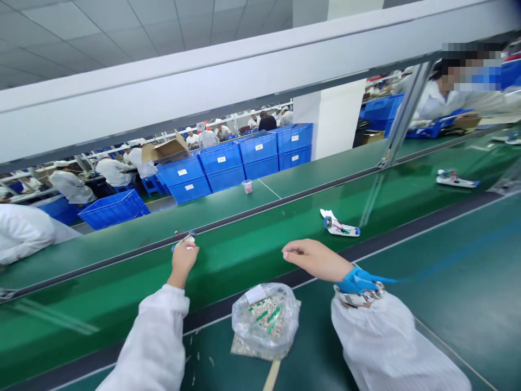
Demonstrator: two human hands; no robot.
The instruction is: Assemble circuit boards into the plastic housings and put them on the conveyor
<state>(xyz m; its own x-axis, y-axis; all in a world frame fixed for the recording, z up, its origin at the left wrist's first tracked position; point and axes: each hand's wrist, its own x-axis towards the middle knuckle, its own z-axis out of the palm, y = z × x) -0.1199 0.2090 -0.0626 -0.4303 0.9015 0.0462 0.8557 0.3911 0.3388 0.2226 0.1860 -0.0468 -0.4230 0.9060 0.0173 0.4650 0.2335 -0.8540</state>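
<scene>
My left hand [185, 262] is closed around a small white and blue plastic assembly with a red wire [189, 238], over the far side of the green conveyor belt [244, 241]. Fingers hide most of that piece. My right hand [319, 258] hovers over the near side of the belt, its fingers loosely bent, with nothing visible in them. Just beyond it lies a white curved plastic housing [344, 229] with wires and blue ends. Between my forearms, a clear plastic bag [266, 317] of small pale parts with green strips rests on the near table.
Another wired housing [458, 180] lies farther right on the belt. A small cup [247, 187] stands on the far ledge. Blue crates [222, 160] are stacked beyond. A metal post [409, 114] and an overhead beam [203, 81] frame the line. Co-workers in white sit across it.
</scene>
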